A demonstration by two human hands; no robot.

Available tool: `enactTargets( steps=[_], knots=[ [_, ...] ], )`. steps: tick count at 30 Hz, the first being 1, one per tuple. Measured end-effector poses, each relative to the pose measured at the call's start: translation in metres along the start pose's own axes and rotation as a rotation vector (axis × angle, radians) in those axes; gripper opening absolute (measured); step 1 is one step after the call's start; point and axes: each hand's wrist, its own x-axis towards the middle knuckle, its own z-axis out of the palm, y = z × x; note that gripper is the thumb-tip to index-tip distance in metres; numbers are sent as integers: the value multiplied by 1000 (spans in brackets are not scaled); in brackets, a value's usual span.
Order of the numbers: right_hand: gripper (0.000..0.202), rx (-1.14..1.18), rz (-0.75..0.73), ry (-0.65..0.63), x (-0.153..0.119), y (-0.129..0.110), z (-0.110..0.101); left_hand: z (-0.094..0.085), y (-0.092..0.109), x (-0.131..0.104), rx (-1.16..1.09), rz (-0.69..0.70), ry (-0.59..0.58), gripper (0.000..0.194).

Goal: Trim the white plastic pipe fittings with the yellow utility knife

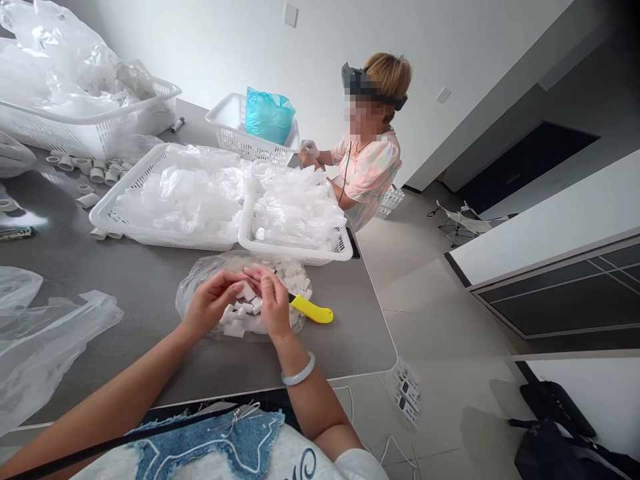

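Note:
My left hand [214, 301] is closed in a pinch on a small white plastic piece [247, 291] that shows at its fingertips. Close beside it, my right hand [273, 300] has its fingers curled, the tips almost meeting the left ones; what they grip is hidden. Both are over a spread clear plastic bag [189, 283] bearing a heap of small white pieces [237, 325]. A knife with a yellow handle [314, 311] sticks out to the right from behind my right hand. Its blade is mostly hidden.
White baskets [165, 239] [295, 255] of clear bags stand just beyond. A larger basket [100, 130] and white pipe fittings [97, 175] are at far left. Loose bags [60, 340] lie left. A co-worker [370, 160] stands beside a basket holding a blue bag [270, 117]. The table's edge [377, 303] is right.

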Motion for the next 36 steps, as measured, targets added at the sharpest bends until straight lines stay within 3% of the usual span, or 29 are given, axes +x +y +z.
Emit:
enactTargets(
  steps=[3, 7, 11, 17, 22, 26, 32, 36],
  knots=[
    [42, -28, -40, 31, 0, 7, -10, -3, 3, 1, 163, 113, 4, 37],
    [37, -184, -146, -74, -1, 12, -14, -6, 3, 2, 194, 160, 12, 39],
    [40, -251, -184, -143, -3, 16, -9, -9, 0, 1, 224, 241, 5, 29],
    [34, -342, -152, -130, -5, 20, -8, -11, -1, 1, 406, 366, -43, 20],
    [33, -268, -99, -177, -6, 16, -12, -13, -1, 3, 474, 438, -45, 18],
    [40, -248, -58, -185, -5, 18, -16, -13, 1, 3, 449, 429, -18, 18],
    [48, -299, -218, -39, -1, 19, -21, -12, 2, 2, 431, 389, 13, 20],
    [47, -265, -248, -125, -1, 13, -20, -12, 1, 3, 444, 407, 19, 19]
  ],
)
